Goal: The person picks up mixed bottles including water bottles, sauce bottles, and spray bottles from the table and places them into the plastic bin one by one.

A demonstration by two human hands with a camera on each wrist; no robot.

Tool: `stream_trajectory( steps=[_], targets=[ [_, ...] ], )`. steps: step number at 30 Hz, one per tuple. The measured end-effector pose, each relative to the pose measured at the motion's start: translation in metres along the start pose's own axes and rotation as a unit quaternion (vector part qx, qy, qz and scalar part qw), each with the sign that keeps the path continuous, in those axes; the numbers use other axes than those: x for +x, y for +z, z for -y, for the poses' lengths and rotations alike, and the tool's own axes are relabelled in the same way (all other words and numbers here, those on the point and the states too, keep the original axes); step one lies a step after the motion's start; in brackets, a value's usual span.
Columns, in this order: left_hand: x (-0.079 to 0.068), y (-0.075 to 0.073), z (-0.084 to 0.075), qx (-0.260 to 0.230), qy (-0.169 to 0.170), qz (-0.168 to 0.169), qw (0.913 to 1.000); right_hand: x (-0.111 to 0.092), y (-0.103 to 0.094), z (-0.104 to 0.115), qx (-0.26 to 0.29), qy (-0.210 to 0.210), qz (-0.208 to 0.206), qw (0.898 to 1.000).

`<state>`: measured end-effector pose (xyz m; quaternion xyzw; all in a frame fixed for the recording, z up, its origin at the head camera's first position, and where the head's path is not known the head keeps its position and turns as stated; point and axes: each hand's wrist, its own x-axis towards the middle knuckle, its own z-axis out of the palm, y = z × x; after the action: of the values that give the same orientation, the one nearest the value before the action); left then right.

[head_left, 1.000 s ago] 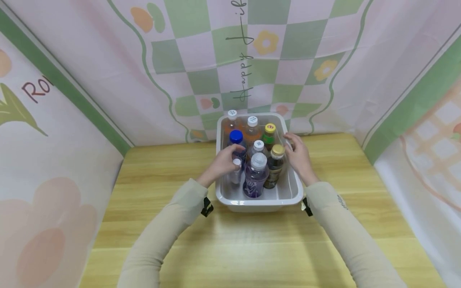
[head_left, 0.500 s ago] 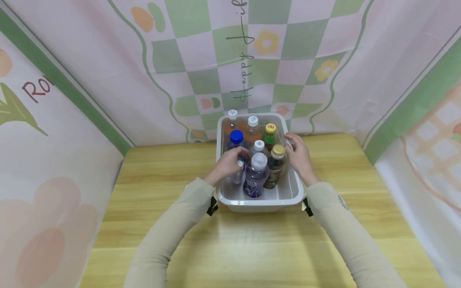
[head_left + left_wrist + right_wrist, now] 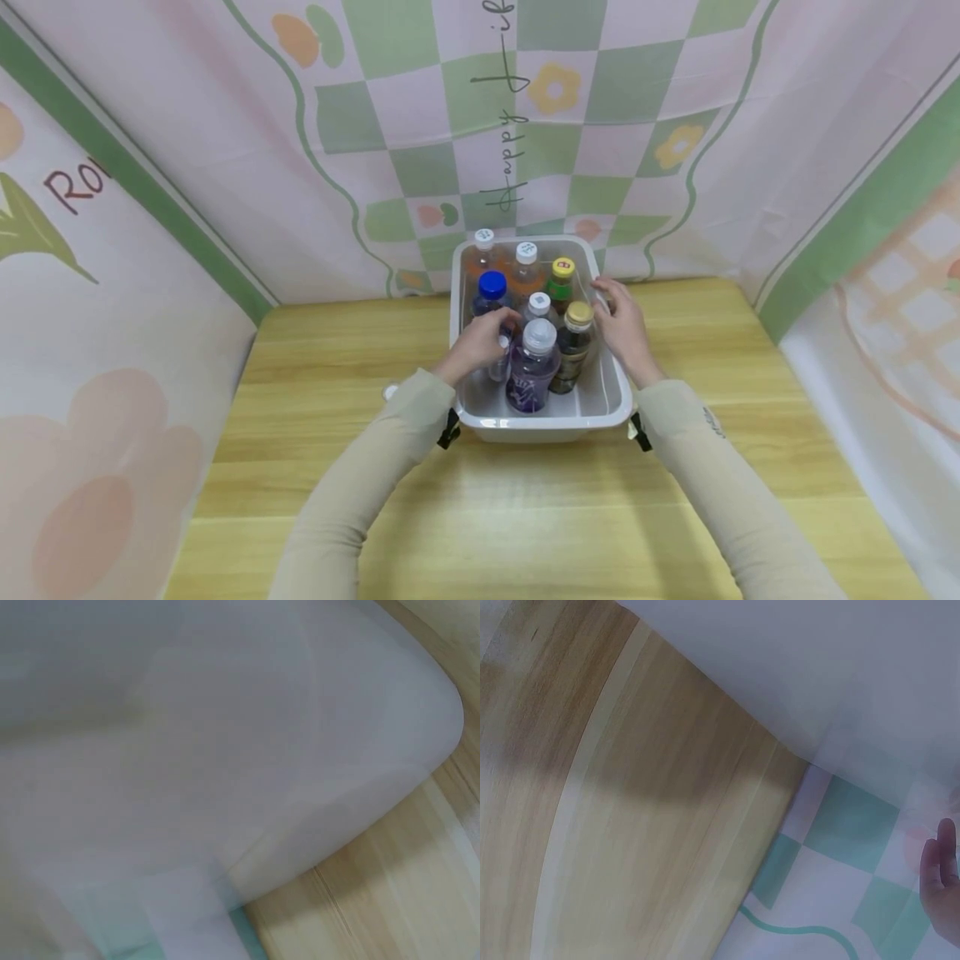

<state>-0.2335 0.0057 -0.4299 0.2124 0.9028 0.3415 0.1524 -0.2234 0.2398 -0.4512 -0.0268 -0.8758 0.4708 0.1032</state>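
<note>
In the head view a white plastic tub [image 3: 540, 422] holds several upright bottles. My left hand [image 3: 480, 340] reaches over its left side and grips a small clear bottle [image 3: 498, 369] with a white cap, partly hidden by the fingers. Close by stand a blue-capped bottle [image 3: 492, 287], a purple bottle [image 3: 532, 379] and a white-capped bottle [image 3: 538, 305]. My right hand [image 3: 624, 329] holds the tub's right rim, thumb toward the inside. Its fingers [image 3: 946, 851] show at the edge of the right wrist view. The left wrist view shows the tub's wall [image 3: 337, 750], not the hand.
A gold-capped dark bottle [image 3: 573, 350], a yellow-capped bottle [image 3: 561, 283] and two orange-tinted bottles stand farther right and back in the tub. A small white round object [image 3: 390, 391] lies beside my left sleeve on the wooden table [image 3: 525, 517]. Patterned cloth [image 3: 420, 108] rises behind.
My left hand has shifted slightly right, and the small clear bottle has moved with it. The white round object has come into view beside the sleeve. My right hand and the tub stay put.
</note>
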Motion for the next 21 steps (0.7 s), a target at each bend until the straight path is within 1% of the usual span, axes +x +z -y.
stream_trajectory(
  steps=[5, 10, 16, 21],
  targets=[
    [0.0011, 0.0045, -0.0001, 0.023, -0.002, -0.002, 0.9997, -0.0001, -0.0006, -0.0002, 0.003, 0.000, -0.002, 1.000],
    [0.0001, 0.0077, -0.0014, 0.033, -0.010, -0.002, 0.9994, -0.0012, -0.0006, 0.0004, 0.007, 0.003, 0.004, 1.000],
    [-0.0010, 0.0082, -0.0026, 0.028, -0.015, -0.004, 0.9995, -0.0012, -0.0005, 0.0018, 0.007, 0.005, 0.003, 1.000],
    [-0.0024, 0.0075, -0.0036, 0.023, -0.031, 0.002, 0.9992, 0.0000, -0.0005, 0.0020, 0.007, 0.005, 0.003, 1.000]
  ],
)
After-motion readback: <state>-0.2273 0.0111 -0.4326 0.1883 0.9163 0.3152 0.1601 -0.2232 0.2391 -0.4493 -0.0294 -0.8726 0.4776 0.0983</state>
